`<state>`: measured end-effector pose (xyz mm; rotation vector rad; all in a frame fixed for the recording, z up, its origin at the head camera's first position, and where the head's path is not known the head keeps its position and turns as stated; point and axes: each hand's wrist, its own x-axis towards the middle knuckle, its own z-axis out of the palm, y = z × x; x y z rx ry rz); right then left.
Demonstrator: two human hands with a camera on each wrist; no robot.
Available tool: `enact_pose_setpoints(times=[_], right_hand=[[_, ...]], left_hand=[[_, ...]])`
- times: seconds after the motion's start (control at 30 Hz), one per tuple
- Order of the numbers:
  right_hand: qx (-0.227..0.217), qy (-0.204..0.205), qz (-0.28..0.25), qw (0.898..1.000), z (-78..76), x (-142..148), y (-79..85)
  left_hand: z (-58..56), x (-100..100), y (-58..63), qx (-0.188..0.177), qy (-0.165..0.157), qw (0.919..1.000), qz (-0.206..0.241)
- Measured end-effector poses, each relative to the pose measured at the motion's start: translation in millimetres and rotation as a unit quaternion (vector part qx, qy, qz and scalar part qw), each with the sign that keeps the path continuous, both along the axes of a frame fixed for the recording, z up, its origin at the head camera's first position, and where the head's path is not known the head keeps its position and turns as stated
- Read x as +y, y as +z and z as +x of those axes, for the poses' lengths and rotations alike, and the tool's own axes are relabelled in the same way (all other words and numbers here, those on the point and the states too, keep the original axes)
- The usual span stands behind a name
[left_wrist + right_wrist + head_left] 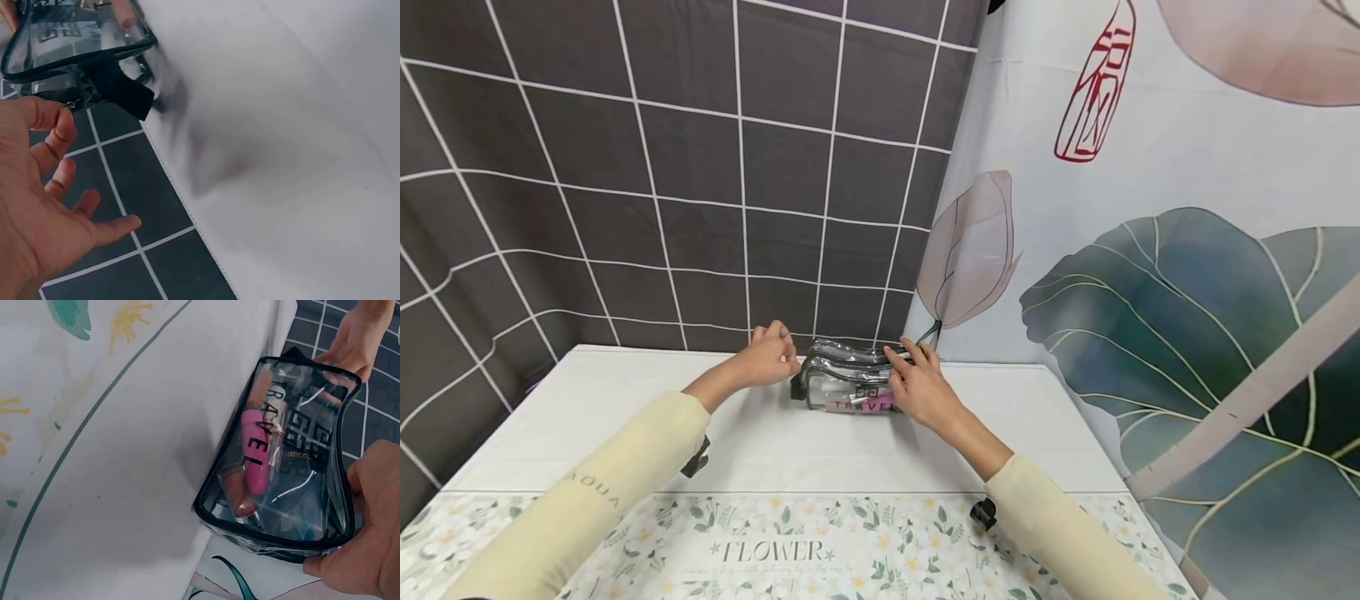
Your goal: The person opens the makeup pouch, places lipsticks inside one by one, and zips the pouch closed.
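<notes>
A clear toiletry bag with black trim and the printed word TRAVEL stands near the back edge of the white table. Through its side in the right wrist view show a pink tube and a small reddish-brown item. My left hand is at the bag's left end, thumb and forefinger pinching the zipper pull, with the other fingers spread. A black fabric tab sticks out beside it. My right hand holds the bag's right end, fingers over the top and thumb against its end.
The table has a white back part and a flowered front part lettered FLOWER. Dark grid-patterned cloth hangs right behind it. To the right hangs a pale curtain with large leaves.
</notes>
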<state>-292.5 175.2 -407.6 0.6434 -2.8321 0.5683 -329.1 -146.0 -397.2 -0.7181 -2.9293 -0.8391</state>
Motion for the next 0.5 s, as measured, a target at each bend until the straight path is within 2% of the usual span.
enact_pose_setpoints(times=[0.07,0.1,0.23,0.3,0.33,0.37,0.5], right_hand=[[0.002,-0.001,-0.004,1.000,0.8,0.8,-0.5],[0.001,-0.003,-0.005,1.000,1.3,1.3,-0.6],[-0.002,-0.010,-0.010,1.000,2.8,3.2,-0.3],[-0.007,-0.013,-0.015,1.000,3.8,4.2,0.8],[-0.011,-0.014,-0.017,1.000,3.8,4.9,1.2],[-0.015,-0.013,-0.020,1.000,4.0,5.4,1.5],[-0.033,-0.013,-0.036,0.999,5.6,10.5,4.7]], left_hand=[[-5.1,-1.8,-8.2,-0.003,-0.002,1.0000,0.008],[-12.3,-4.3,-17.4,0.007,-0.005,0.9999,0.006],[-19.3,-5.4,-27.1,-0.002,-0.007,1.0000,0.005],[-18.2,-4.4,-26.3,-0.006,-0.009,0.9999,-0.001],[-12.8,-2.4,-19.9,-0.020,-0.011,0.9997,-0.002],[-14.4,-5.2,-24.7,-0.007,-0.015,0.9998,-0.007],[-2.4,-7.6,-21.5,-0.005,0.004,0.9990,-0.043]])
